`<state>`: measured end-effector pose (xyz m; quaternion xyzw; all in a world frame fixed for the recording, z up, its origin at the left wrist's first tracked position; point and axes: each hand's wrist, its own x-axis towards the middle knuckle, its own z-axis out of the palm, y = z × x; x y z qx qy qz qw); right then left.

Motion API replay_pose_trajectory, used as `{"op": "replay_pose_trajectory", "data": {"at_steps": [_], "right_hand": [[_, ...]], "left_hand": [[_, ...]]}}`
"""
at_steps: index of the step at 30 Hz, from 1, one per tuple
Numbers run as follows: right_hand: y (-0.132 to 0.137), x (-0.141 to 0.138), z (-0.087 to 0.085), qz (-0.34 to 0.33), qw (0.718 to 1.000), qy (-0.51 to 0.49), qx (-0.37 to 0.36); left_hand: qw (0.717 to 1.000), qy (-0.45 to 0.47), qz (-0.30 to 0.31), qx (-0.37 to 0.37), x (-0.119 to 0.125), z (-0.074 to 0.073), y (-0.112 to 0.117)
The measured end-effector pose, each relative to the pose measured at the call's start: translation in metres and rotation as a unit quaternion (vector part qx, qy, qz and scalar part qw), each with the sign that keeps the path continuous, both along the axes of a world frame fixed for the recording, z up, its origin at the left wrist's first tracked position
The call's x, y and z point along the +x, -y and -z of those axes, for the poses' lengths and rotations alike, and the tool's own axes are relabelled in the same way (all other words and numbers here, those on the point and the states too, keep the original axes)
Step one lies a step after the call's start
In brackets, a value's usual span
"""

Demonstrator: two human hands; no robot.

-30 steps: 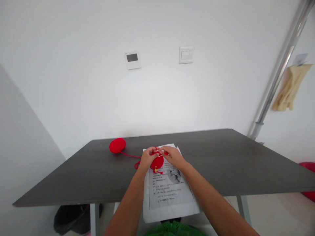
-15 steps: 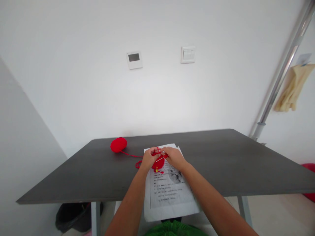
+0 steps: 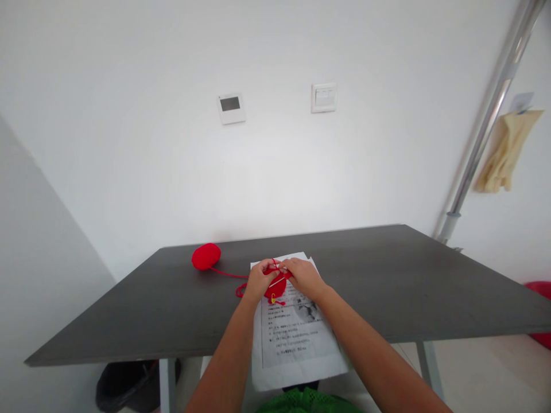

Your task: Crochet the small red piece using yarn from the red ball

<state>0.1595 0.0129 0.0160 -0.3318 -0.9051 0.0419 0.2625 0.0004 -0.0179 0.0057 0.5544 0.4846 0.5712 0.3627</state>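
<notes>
A small red crochet piece (image 3: 275, 288) is pinched in my left hand (image 3: 257, 280), just above the printed sheets. Red yarn passes over the fingers of this hand. My right hand (image 3: 305, 279) is closed at the piece's upper right edge, its fingertips close to the left ones. A thin pale crochet hook (image 3: 276, 282) slants across the red fabric towards the right fingers; its far end is hidden. From the lower edge hangs a yellow stitch marker (image 3: 272, 299), beside a short red yarn tail (image 3: 281, 303). A strand runs left to the red yarn ball (image 3: 206, 256).
Printed paper sheets (image 3: 293, 344) lie under my hands and overhang the front edge of the dark grey table (image 3: 379, 275). Behind it rises a white wall with a switch (image 3: 324, 97). A black bin (image 3: 127, 387) stands below left. Gloves (image 3: 508, 152) hang at right.
The view has shifted slightly. Both hands stay at the red piece in nearly the same pose, and the yarn ball lies where it was on the table.
</notes>
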Motion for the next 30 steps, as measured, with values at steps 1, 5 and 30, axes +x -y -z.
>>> {"op": "replay_pose_trajectory", "data": {"at_steps": [1, 5, 30], "right_hand": [[0.0, 0.0, 0.0, 0.001, 1.0, 0.001, 0.0], [0.002, -0.002, -0.003, 0.007, 1.0, 0.02, 0.005], [-0.002, 0.003, -0.003, 0.024, 0.999, 0.014, -0.023]], "left_hand": [[1.0, -0.002, -0.001, -0.001, 0.0, 0.0, 0.0], [1.0, -0.009, -0.004, -0.004, 0.0, 0.0, 0.0], [0.999, -0.018, -0.023, -0.041, 0.002, 0.002, -0.002]]}}
